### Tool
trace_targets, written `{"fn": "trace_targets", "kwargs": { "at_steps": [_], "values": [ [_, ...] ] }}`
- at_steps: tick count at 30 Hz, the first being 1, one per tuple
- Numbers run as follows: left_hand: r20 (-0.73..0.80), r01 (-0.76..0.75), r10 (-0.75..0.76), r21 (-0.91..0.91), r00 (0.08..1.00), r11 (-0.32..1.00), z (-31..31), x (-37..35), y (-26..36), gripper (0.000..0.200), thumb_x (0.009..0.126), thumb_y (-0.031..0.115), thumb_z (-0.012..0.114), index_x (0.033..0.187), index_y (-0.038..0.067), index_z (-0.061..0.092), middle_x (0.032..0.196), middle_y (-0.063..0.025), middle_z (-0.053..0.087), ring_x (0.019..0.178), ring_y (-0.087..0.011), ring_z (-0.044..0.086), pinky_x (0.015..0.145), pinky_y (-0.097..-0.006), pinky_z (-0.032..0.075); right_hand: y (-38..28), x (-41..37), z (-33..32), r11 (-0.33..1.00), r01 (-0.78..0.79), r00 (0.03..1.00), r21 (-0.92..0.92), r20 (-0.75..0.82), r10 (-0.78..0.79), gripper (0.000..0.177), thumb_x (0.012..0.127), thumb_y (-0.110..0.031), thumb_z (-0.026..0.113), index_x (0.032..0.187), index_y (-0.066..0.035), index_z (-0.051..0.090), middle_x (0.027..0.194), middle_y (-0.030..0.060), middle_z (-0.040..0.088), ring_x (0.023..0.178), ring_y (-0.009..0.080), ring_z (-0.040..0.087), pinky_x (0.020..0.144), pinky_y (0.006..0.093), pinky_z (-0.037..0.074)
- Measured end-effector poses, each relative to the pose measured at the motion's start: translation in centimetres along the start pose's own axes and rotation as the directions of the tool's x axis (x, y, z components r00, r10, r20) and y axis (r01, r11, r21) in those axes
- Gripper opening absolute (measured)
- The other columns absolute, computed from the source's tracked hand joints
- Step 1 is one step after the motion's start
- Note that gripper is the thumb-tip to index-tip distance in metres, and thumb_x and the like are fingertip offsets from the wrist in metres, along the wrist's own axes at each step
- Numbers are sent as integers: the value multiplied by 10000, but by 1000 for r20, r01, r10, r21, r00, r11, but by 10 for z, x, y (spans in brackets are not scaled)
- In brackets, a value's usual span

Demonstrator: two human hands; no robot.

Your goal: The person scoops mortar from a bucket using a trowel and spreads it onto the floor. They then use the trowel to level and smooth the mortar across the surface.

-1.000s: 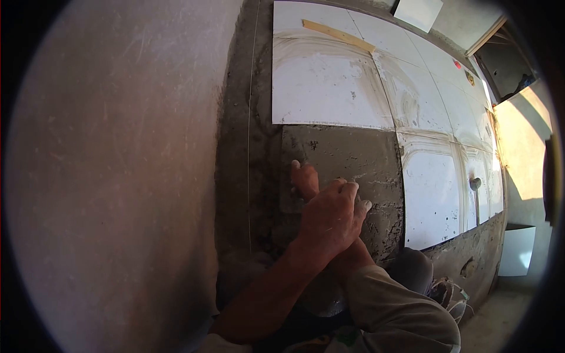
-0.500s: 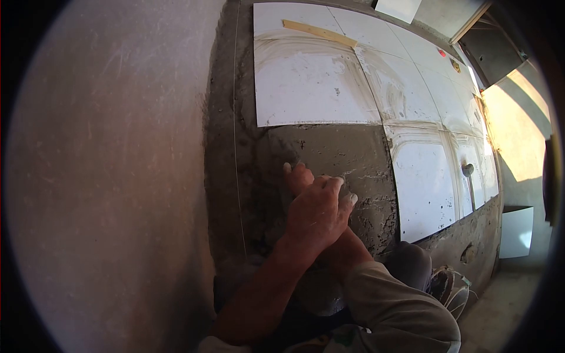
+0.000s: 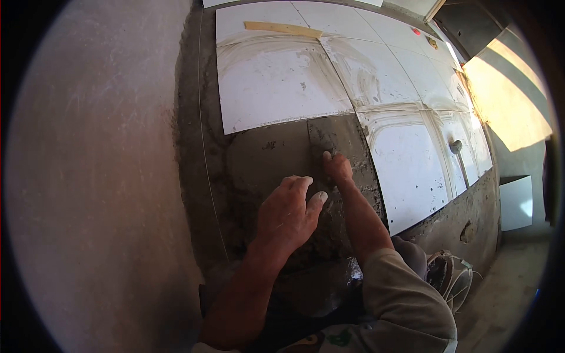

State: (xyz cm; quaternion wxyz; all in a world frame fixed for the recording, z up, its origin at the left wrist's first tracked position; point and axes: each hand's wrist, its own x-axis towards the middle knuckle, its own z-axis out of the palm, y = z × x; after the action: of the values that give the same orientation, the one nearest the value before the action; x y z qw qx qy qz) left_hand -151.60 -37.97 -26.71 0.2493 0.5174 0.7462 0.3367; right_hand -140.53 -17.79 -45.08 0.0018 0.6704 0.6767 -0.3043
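Note:
My right hand (image 3: 338, 168) is closed around the handle of a flat trowel (image 3: 319, 140). Its blade lies on the wet grey mortar (image 3: 259, 156) close to the edges of the laid white tiles (image 3: 282, 82); the hand hides part of it. Nearer to me, my left hand (image 3: 288, 212) hovers over the mortar with nothing in it, thumb and fingers apart and loosely bent.
A bare wall (image 3: 112, 147) rises on the left, with a taut string (image 3: 205, 153) running beside it. On the tiles lie a wooden strip (image 3: 282, 29) and a mallet (image 3: 456, 147). A bucket (image 3: 441, 273) stands right of my knee. A loose white tile (image 3: 516, 203) leans further right.
My right hand has swung right and forward with the trowel, out from beneath my left hand. The left hand has moved slightly left and down. The view has shifted right.

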Motion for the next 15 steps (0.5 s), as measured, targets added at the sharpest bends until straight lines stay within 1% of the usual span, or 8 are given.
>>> {"fn": "trace_targets", "kwargs": {
  "at_steps": [2,4,7,8,10,11,13,15],
  "values": [
    [27,16,-17,22,999,1000,5,2,5,427,900,343,605,1179,21,577,1153,-164,602,804,-272,656,779,-376,516,15,10,-15,1000,-6,1000,21,10,6,585,896,-498,500,1100,38,616,1088,285,626,1097,405,583,937,458,453],
    [38,18,-20,33,999,999,10,3,8,427,900,345,606,1180,23,578,1155,-163,601,802,-272,655,779,-377,516,29,20,-24,999,12,1000,50,-12,-11,552,903,-472,510,1088,36,621,966,248,675,828,349,692,804,431,525],
    [54,25,-28,52,998,998,16,2,12,429,900,348,606,1180,24,578,1157,-161,600,796,-271,653,780,-377,515,44,28,-31,993,-19,1000,118,-20,21,547,907,-460,513,1077,49,617,955,240,679,725,325,700,750,420,540],
    [58,21,-24,57,998,998,18,2,14,431,900,350,605,1180,23,577,1157,-160,599,793,-270,653,782,-377,514,53,32,-30,993,-23,1000,120,-18,25,547,907,-460,513,1077,49,617,955,240,679,725,325,700,750,420,540],
    [64,15,-18,53,998,998,21,3,17,430,902,351,601,1176,21,578,1160,-161,598,816,-277,652,792,-380,511,69,40,-27,993,13,996,116,-85,-3,574,901,-493,511,1026,54,631,945,247,673,896,369,671,803,437,514],
    [66,13,-16,50,998,999,23,3,19,429,903,352,597,1173,19,578,1163,-161,598,838,-283,652,803,-382,508,73,40,-29,993,13,996,116,-88,-3,574,901,-493,511,1026,54,631,945,247,673,896,369,671,803,437,514],
    [67,1,-5,58,998,998,27,5,22,425,903,350,596,1167,17,580,1163,-163,598,890,-297,643,823,-388,501,80,39,-32,974,-71,997,216,0,73,548,909,-476,514,952,57,634,822,205,682,701,323,690,670,425,538],
    [72,-12,8,59,997,998,31,6,25,422,902,348,594,1161,15,582,1163,-165,598,941,-311,635,844,-394,495,90,38,-27,973,-71,997,220,-9,74,538,911,-470,517,928,56,632,776,187,675,644,303,681,625,423,534]
  ]
}}
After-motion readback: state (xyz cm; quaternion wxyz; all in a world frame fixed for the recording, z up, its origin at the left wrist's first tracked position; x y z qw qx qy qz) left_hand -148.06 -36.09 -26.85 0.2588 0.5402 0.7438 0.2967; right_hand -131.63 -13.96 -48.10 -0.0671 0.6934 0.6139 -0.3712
